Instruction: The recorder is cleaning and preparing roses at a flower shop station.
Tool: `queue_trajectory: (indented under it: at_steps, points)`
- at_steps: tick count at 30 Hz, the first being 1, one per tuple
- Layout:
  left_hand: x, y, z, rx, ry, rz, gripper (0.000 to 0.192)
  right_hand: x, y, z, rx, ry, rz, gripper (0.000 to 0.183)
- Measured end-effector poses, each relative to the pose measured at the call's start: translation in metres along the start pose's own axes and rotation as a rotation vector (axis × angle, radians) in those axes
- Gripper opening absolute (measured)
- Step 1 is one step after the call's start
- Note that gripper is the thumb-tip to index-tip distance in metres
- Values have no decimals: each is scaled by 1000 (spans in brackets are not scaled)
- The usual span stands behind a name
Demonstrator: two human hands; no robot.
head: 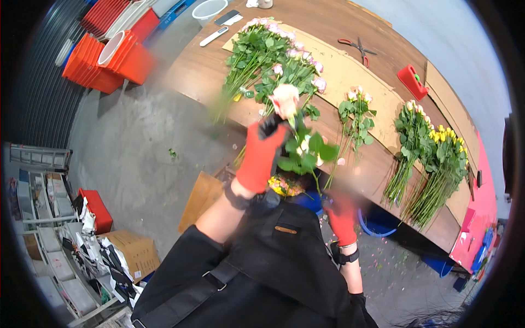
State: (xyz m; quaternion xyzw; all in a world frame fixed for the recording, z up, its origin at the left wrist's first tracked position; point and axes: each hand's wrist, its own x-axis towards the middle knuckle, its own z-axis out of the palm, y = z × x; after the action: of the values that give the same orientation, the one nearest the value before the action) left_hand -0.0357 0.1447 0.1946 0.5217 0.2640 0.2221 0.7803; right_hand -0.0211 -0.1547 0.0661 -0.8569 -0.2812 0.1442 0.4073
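A pale pink rose [285, 100] stands upright before me, its bloom just above my left hand [264, 151], which wears a red and black work glove and is closed around the upper stem. My right hand [342, 215], gloved in red and blurred, is low at the stem's bottom end; whether its fingers grip the stem I cannot tell. Beyond lie pink-edged roses [262, 53] in a leafy heap. Three or so peach roses [357, 110] lie to the right, then a peach rose bunch [410, 135] beside a bunch of yellow roses [443, 164].
On the wooden table [188, 74] are cardboard sheets [348, 65], scissors [359, 49], a red tape dispenser [412, 82] and a phone [227, 17]. Below the table edge are blue buckets [377, 234] and a bin with petals [285, 186]. Orange crates [131, 61] stand at upper left.
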Motion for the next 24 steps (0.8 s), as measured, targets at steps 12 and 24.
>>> queue_trajectory:
  at_steps: [12, 24]
  points:
    - [-68, -17, -3, 414, -501, 181, 40, 58, -181, -57, 476, 327, -105, 50]
    - [-88, -11, 1, -58, -433, -204, 34, 53, -141, -54, 1061, 405, 181, 26]
